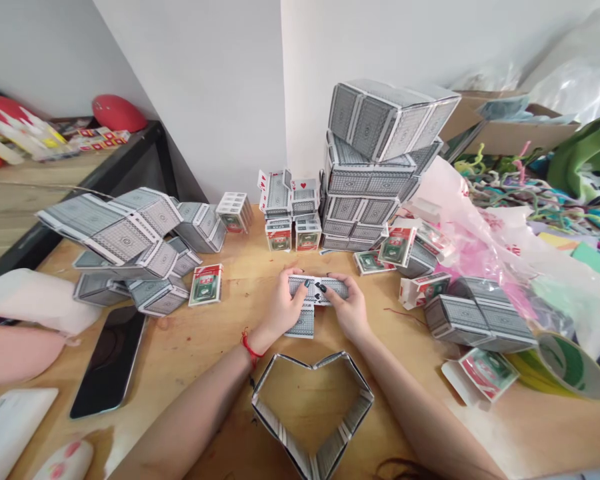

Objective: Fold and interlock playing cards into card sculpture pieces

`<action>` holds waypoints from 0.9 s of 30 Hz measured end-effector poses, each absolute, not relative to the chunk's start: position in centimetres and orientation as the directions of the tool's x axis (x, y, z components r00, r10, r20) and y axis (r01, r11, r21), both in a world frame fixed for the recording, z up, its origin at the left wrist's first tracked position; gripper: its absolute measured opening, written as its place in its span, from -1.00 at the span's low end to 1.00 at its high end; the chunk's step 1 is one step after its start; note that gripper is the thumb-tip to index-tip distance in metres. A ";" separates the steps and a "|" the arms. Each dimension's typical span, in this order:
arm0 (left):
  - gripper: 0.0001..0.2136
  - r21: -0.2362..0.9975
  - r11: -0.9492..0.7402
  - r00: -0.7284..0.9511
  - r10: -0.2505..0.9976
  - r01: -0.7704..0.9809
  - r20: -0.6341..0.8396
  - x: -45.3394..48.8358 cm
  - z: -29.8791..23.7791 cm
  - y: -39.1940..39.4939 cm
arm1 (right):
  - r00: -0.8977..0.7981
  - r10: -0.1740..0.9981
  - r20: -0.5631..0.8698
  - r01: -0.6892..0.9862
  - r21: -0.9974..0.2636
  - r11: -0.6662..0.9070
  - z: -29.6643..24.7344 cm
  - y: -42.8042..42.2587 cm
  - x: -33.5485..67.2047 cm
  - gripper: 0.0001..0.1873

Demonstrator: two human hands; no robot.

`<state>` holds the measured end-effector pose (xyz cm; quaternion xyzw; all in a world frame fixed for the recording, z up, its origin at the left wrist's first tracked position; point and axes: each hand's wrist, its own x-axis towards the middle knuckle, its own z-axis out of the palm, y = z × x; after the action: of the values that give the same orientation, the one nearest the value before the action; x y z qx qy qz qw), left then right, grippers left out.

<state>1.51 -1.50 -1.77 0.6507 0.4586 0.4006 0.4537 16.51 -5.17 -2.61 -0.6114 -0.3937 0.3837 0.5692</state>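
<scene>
Several playing cards (300,321) with grey patterned backs are between my two hands over the middle of the table. My left hand (289,303) is closed on the left cards, its thumb pressed on top. With its thumb on a card showing black spades, my right hand (347,303) grips the right-hand cards (335,287). The cards meet edge to edge, and one hangs toward me below the left ones. Closer to me, between my forearms, stands a heart-shaped frame (347,427) made of cards. How my fingers sit underneath is hidden.
Stacked card boxes (370,173) rise at the back right, with more card blocks (125,233) at the left and right. Card packs (206,285) lie around. A phone (109,360) is at left; a yellow tape roll (560,367) and plastic bags (480,233) are at right.
</scene>
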 end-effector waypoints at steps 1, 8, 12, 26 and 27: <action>-0.74 0.964 -0.153 0.246 0.964 0.219 0.098 1.6 -1.8 -1.5 | 0.389 0.921 -0.030 0.032 -0.998 -0.047 -2.6 -5.1 16.5 -0.63; -0.78 0.958 -0.172 0.191 0.973 0.227 0.130 1.9 -1.6 -1.6 | 0.383 0.924 -0.006 0.079 -0.996 -0.040 -2.2 -5.2 16.1 -0.65; -0.79 0.954 -0.167 0.237 0.966 0.251 0.107 1.8 -1.6 -1.7 | 0.372 0.928 0.025 0.135 -0.990 -0.027 -2.2 -5.3 16.1 -0.69; -0.80 0.949 -0.192 0.344 0.934 0.250 0.099 1.5 -1.1 -1.8 | 0.301 0.952 0.062 0.154 -0.988 0.016 -2.3 -5.6 16.1 -0.71; -0.80 0.951 -0.192 0.337 0.936 0.242 0.103 1.6 -1.1 -1.8 | 0.313 0.947 0.068 0.159 -0.987 0.019 -2.3 -5.6 15.9 -0.72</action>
<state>1.58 -1.79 -1.13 0.6744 0.4367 0.3755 0.4621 15.94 -5.62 -2.27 -0.5998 -0.4610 0.3618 0.5449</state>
